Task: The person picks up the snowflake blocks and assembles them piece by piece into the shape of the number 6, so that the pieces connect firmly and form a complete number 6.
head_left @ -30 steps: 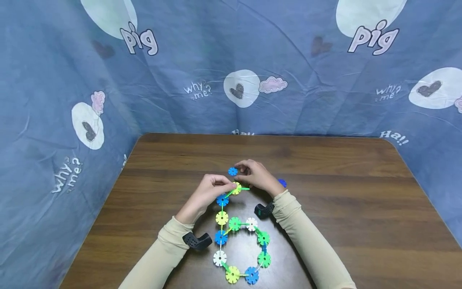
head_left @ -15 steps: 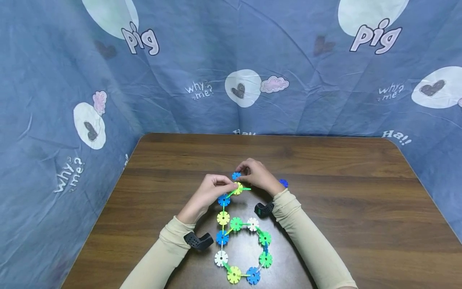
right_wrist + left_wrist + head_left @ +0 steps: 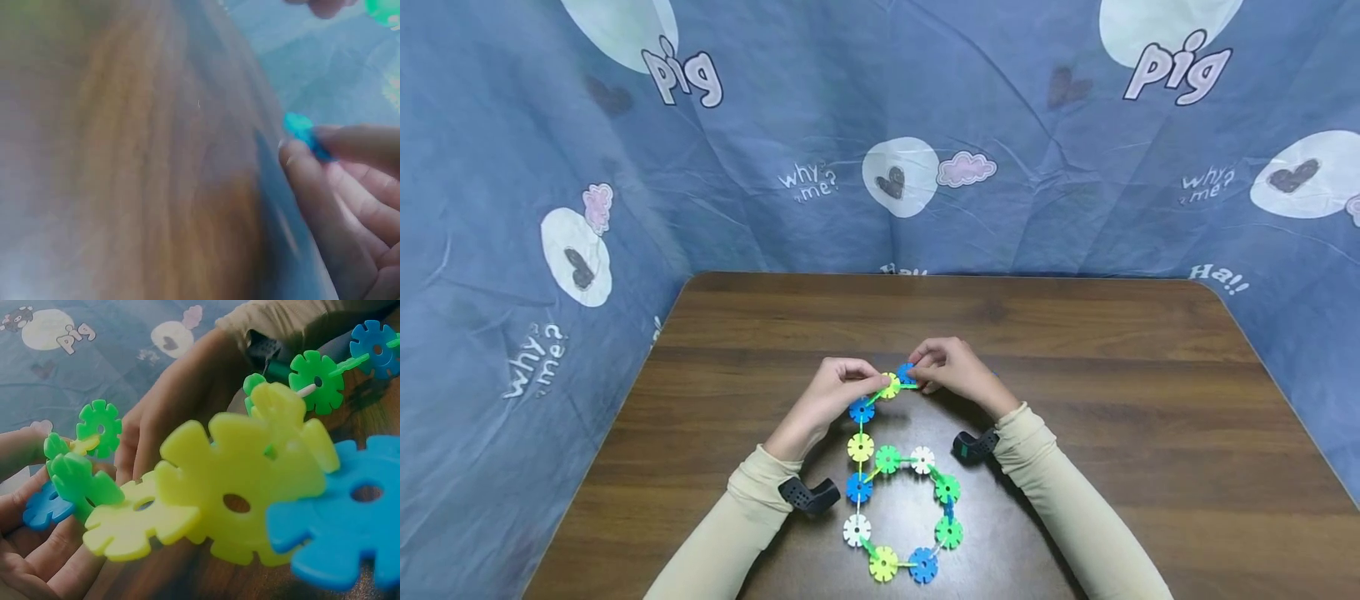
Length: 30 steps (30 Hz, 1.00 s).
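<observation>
My left hand (image 3: 829, 398) pinches a yellow notched plastic disc (image 3: 891, 387) at the top end of a chain of linked discs. A green disc (image 3: 910, 386), seen edge-on, juts right from that yellow one. Between the thumb and finger of my right hand (image 3: 958, 375) is a loose blue disc (image 3: 301, 127), close beside the green one; whether they touch I cannot tell. Below my left hand the chain runs through a blue disc (image 3: 862, 410) and a yellow disc (image 3: 861, 447) to a closed ring. In the left wrist view, linked discs (image 3: 234, 469) loom large in front of the hands.
The ring, with its white disc (image 3: 857, 530) and blue disc (image 3: 922, 565), lies on the brown wooden table (image 3: 1112, 400) between my forearms. Black wrist devices (image 3: 809, 497) sit at both wrists. A blue printed cloth (image 3: 775, 108) hangs beyond the table's far edge.
My right hand has picked up the blue disc and moved it right and slightly down toward the green disc. A dark blue disc seen earlier behind the right wrist is hidden now. My left hand keeps its hold.
</observation>
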Tool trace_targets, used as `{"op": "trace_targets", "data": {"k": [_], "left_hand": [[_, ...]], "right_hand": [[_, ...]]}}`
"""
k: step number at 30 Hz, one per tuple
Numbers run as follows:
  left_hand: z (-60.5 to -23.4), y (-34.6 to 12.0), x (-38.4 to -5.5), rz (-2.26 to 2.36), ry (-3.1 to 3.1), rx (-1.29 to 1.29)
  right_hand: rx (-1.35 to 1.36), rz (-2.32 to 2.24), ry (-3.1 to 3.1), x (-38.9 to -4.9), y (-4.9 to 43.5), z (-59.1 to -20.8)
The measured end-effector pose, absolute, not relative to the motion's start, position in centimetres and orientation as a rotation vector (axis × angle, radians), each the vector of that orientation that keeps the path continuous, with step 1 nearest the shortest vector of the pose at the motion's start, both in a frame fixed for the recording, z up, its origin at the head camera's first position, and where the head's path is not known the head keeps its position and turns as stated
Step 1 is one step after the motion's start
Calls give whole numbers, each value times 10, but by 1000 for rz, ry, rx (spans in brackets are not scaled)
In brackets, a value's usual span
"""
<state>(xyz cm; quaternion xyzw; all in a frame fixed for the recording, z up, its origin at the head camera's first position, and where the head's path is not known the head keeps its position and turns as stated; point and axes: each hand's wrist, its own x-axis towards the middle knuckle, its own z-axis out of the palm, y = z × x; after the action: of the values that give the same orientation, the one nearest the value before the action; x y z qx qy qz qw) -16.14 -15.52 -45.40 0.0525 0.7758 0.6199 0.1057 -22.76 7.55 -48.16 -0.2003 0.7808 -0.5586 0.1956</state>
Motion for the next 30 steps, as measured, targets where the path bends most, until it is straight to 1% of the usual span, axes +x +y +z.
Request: {"op": "trace_targets", "data": {"k": [6, 12, 30], "left_hand": [[-454, -154, -162, 1824, 2290, 162], [-455, -154, -162, 1809, 2304, 171], [-455, -155, -162, 1826, 2288, 134]], "right_hand": [[-431, -1717, 2004, -213, 98, -475], [-399, -1804, 1921, -202, 112, -470], [-372, -1910, 1873, -190, 102, -461]]}}
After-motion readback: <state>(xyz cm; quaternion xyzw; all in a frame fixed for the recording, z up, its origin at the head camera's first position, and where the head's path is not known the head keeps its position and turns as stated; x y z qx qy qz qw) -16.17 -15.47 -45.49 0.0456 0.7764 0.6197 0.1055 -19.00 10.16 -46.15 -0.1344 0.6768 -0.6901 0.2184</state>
